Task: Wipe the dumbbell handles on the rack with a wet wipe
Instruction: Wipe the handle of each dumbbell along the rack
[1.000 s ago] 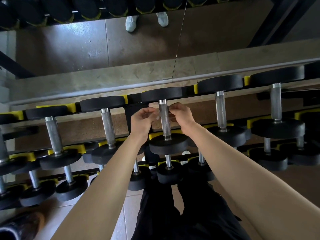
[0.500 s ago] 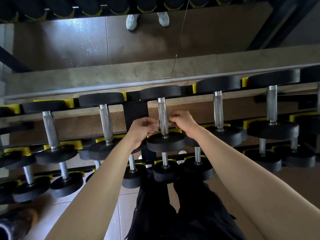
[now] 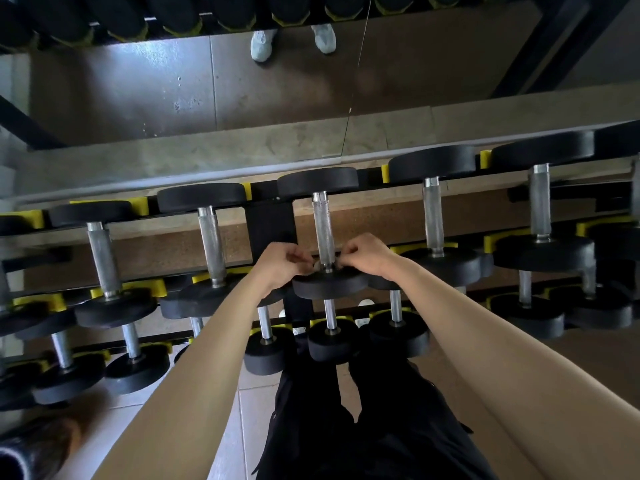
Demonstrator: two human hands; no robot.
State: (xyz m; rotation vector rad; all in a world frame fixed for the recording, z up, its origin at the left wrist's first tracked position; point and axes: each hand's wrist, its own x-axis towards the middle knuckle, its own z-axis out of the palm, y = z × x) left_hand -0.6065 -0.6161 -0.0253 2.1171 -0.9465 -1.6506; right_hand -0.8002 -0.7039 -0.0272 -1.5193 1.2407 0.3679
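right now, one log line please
left hand: pinches wet wipe | right hand: pinches wet wipe | wipe on: handle, near end

wipe point(image 3: 316, 266) mostly hidden between left hand point(image 3: 281, 263) and right hand point(image 3: 367, 254), handle point(image 3: 322, 226) foot covered; far-left dumbbell point(image 3: 14, 226) cropped

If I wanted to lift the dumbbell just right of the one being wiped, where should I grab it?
Probably the middle of its knurled metal handle, reaching down from above. The dumbbell lies front to back on the rack, its handle bare between two wide black heads. The left hand and right hand pinch the wet wipe next door.
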